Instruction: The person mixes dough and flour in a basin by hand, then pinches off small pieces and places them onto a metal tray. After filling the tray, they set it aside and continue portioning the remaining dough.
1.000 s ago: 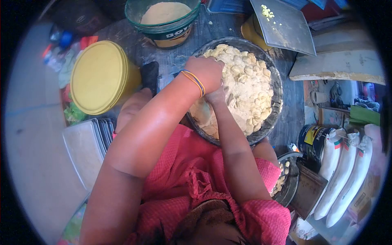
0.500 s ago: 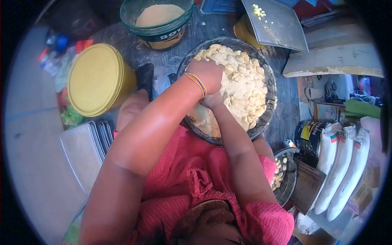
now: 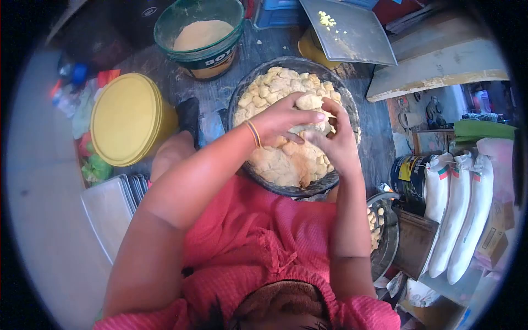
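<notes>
A wide dark basin [image 3: 235, 88] is heaped with lumpy pale dough [image 3: 272, 82], dusted with flour. Over the middle of the heap, my left hand [image 3: 280, 120], with thin bands at the wrist, curls its fingers around a clump of dough pieces [image 3: 309, 102]. From the other side, my right hand [image 3: 342, 142] cups the same clump with bent fingers and thumb. Part of the clump is hidden behind the fingers. Toward my body, the dough shows a smoother surface with a brownish patch.
A green-rimmed bucket [image 3: 198, 55] of light powder stands at the back. To the left are a yellow lidded tub [image 3: 124, 118] and stacked metal trays [image 3: 107, 206]. A tray with small yellow bits [image 3: 357, 41] lies back right. Another basin [image 3: 388, 242] and white tubular packages [image 3: 454, 220] are at the right.
Both hands have risen from pressing together at the basin's left side and moved right, now with a clump of dough between them. The view has shifted slightly.
</notes>
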Motion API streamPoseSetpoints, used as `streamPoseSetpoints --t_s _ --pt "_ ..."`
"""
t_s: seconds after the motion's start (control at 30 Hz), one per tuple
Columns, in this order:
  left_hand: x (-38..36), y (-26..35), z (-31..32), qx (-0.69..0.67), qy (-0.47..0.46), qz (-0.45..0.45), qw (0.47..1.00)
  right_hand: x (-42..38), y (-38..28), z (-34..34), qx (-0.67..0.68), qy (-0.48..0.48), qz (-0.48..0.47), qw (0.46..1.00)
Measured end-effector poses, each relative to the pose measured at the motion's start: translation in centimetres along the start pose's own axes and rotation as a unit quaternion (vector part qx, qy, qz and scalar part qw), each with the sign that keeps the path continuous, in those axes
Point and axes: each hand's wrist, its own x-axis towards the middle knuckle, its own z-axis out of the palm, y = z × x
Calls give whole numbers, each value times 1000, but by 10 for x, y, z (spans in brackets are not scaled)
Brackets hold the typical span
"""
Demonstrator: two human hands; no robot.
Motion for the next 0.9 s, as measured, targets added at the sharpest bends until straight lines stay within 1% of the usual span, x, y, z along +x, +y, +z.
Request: streamPoseSetpoints --t_s 0.03,0.07,0.1,0.13,0.17,0.2,0.23,0.27,0.3,0.33,0.37,0.4,0.43,0.5,0.57,0.6,0.63,0.67,0.7,0.77,0.8,0.83,0.87,0.9 --pt "-4 2 3 -131 -67 -31 989 -4 3 1 3 2 -3 1000" --pt "-4 -2 5 -180 -40 -21 983 -7 10 3 52 8 -16 998" --pt "0 -8 3 -176 -41 -27 983 -11 14 5 101 14 -25 994" --pt "4 -17 -2 -211 -53 -18 976 -10 13 -1 132 -32 -18 991" --pt "8 -24 -4 -245 -66 -9 967 -6 17 -4 137 -28 -13 990" --pt "11 -27 1 -284 -27 -31 958 -1 23 -8 106 -34 -32 993" --pt "13 -30 0 -279 -29 -38 959 4 27 -10 74 -39 -51 995" --pt "15 -33 -5 -307 -43 -42 950 7 29 -10 130 -45 -48 989" --pt "15 -31 -5 -335 -56 -46 939 8 30 -11 134 -41 -43 989" --pt "14 -29 -3 -344 -45 -47 937 10 29 -12 202 -50 -15 978" --pt "14 -26 -2 -342 -46 -52 937 12 30 -14 268 -59 13 961" --pt "15 -25 -1 -347 -62 -37 935 15 35 -14 341 -40 40 938" --pt "15 -24 0 -352 -78 -22 933 18 37 -15 345 -37 43 937" --pt "15 -18 4 -334 -93 -17 938 21 34 -18 487 47 35 871" --pt "14 -15 9 -292 -80 -12 953 20 33 -19 493 64 25 868" --pt "15 -15 11 -290 -82 -15 954 22 36 -19 340 68 -17 938" --pt "15 -16 14 -279 -84 -20 956 22 37 -19 177 68 -58 980" --pt "15 -16 16 -270 -86 -24 959 19 35 -16 199 13 -29 980" --pt "15 -15 19 -269 -86 -25 959 16 34 -15 200 14 -29 979" --pt "14 -13 23 -139 -7 -21 990 11 31 -13 205 20 -14 978" --pt "13 -13 22 -139 -5 -21 990 11 32 -14 224 45 -44 973" --pt "14 -14 20 -162 -13 -11 987 11 30 -18 225 45 -45 972" --pt "15 -14 18 -185 -21 -1 983 12 25 -24 333 99 -28 937" --pt "15 -16 15 -184 -20 0 983 12 23 -30 436 152 -11 887"
